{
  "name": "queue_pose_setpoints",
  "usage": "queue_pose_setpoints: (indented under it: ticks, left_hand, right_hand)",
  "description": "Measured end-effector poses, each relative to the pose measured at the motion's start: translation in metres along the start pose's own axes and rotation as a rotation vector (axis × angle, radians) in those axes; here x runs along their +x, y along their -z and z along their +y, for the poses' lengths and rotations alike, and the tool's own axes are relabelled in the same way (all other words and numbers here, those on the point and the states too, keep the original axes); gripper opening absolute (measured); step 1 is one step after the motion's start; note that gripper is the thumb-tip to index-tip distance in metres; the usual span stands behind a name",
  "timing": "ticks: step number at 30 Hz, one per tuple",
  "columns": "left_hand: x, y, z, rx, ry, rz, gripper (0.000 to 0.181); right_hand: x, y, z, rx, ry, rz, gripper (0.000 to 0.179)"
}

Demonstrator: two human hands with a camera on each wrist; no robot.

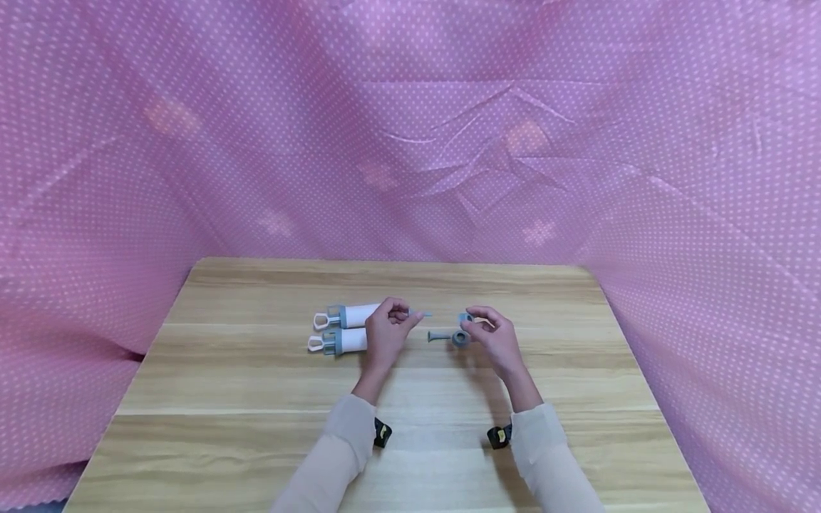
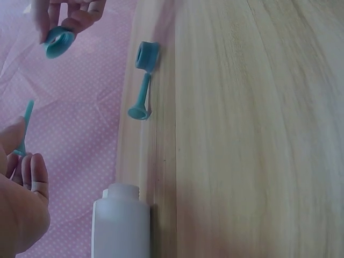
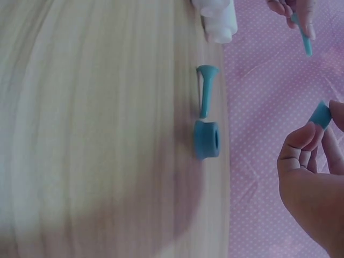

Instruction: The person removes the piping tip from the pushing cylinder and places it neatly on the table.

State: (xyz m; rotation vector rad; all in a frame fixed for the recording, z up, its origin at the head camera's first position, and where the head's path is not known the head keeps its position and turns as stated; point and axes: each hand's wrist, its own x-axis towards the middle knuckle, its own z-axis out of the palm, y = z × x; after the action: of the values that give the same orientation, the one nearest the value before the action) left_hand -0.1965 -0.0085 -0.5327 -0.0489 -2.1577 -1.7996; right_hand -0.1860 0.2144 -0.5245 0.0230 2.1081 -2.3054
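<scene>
My left hand (image 1: 388, 333) pinches a thin teal nozzle (image 2: 27, 121) with a flared base, its narrow tip pointing toward the other hand. Between thumb and fingers, my right hand (image 1: 494, 338) holds a teal ring-shaped screw cap (image 2: 59, 43) with a hole through it. Both held parts are raised and apart from each other. On the table below lie a second nozzle (image 3: 206, 91), flared end to the left, and a second ring cap (image 3: 204, 140) at its narrow end. Two white bottles (image 1: 355, 340) with teal collars and white loop handles lie beside my left hand, their threaded necks pointing right.
The wooden table (image 1: 256, 442) has a pink dotted cloth (image 1: 410, 142) hung behind it and along both sides. Small black devices (image 1: 499, 436) are strapped at both wrists, near the cream sleeves.
</scene>
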Motion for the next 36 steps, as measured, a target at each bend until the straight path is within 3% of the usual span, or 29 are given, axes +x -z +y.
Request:
queue_pose_setpoints:
  ticks: [9,15,21,29,36]
  left_hand:
    - [0.004,-0.009,-0.001,0.032,0.025,0.017,0.027]
    - [0.009,-0.020,-0.002,0.050,0.028,0.059,0.023]
    - [0.012,-0.028,-0.003,0.057,0.043,0.057,0.022]
    - [0.016,-0.045,-0.007,0.065,0.050,0.070,0.019]
    - [0.020,-0.051,-0.008,0.075,0.083,0.099,0.019]
  right_hand:
    - [0.008,0.005,0.005,0.006,-0.039,0.038,0.041]
    - [0.008,0.000,-0.012,-0.058,-0.040,0.032,0.036]
    - [0.009,-0.004,-0.021,-0.113,-0.050,0.018,0.034]
    - [0.029,0.000,0.010,-0.136,-0.019,0.056,0.041]
    - [0.035,-0.001,0.017,-0.143,-0.009,0.060,0.039]
